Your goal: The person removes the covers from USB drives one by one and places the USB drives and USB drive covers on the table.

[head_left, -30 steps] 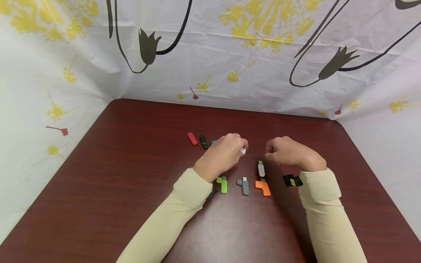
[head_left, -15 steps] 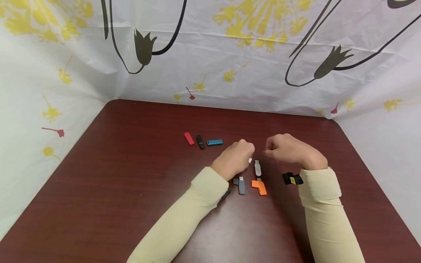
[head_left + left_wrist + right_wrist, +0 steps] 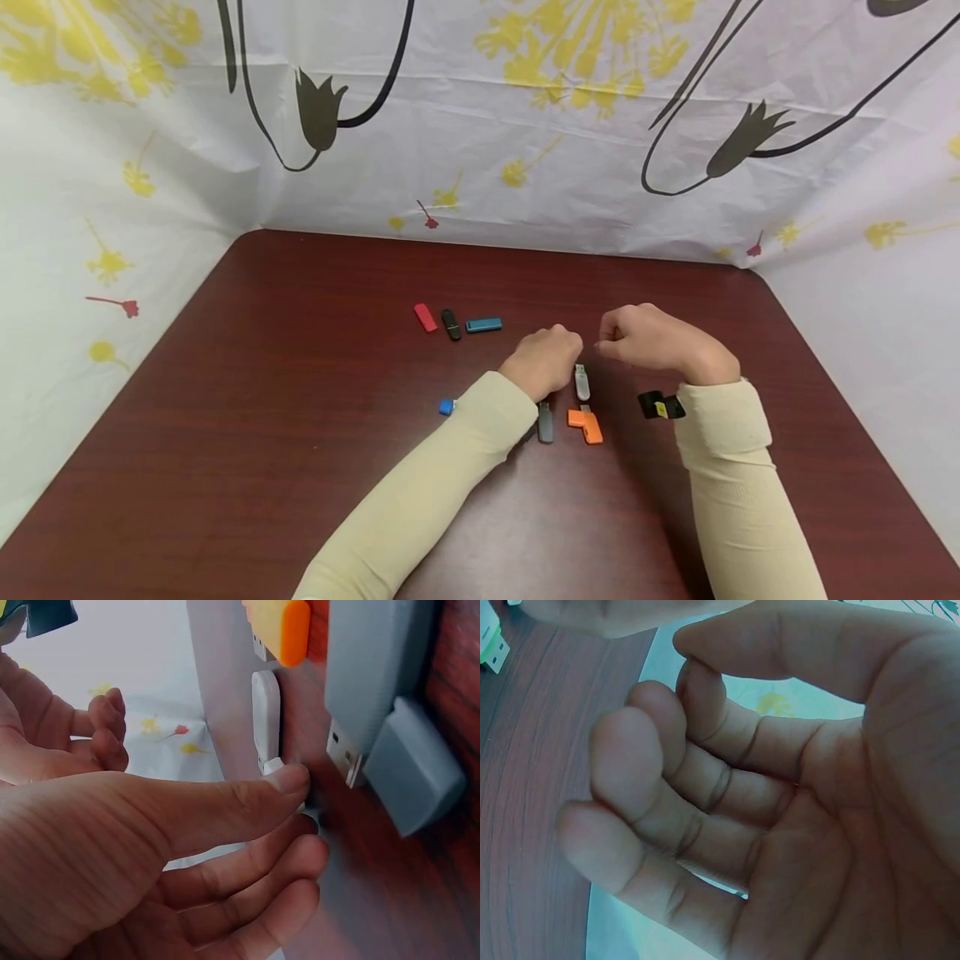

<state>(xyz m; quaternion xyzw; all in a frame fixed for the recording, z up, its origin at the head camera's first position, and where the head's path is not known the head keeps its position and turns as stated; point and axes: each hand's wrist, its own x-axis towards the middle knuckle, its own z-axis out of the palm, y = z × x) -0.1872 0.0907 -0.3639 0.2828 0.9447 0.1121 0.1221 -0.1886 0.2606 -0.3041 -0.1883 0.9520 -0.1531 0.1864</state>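
My left hand (image 3: 543,362) pinches a small white cap (image 3: 274,766) between thumb and fingers, close to the table. At its end lies a white USB stick (image 3: 582,383) with a bare metal plug. The left wrist view shows this white USB stick (image 3: 265,724) beyond the thumb, and a grey USB stick (image 3: 367,675) with its cap beside its plug. My right hand (image 3: 652,340) hovers to the right of the left one, fingers loosely curled, thumb tip against the index finger. The right wrist view shows nothing held in this right hand (image 3: 727,780).
An orange USB stick (image 3: 591,428) lies in front of the white one. Red (image 3: 425,317), black (image 3: 451,325) and blue (image 3: 483,325) sticks lie farther back. A blue piece (image 3: 447,407) shows beside the left sleeve (image 3: 487,417). A patterned sheet (image 3: 450,125) hangs behind the table.
My left hand has moved right and slightly nearer with the white cap, up to the white USB stick. The blue stick behind has come into sight. The right hand stays nearly in place.
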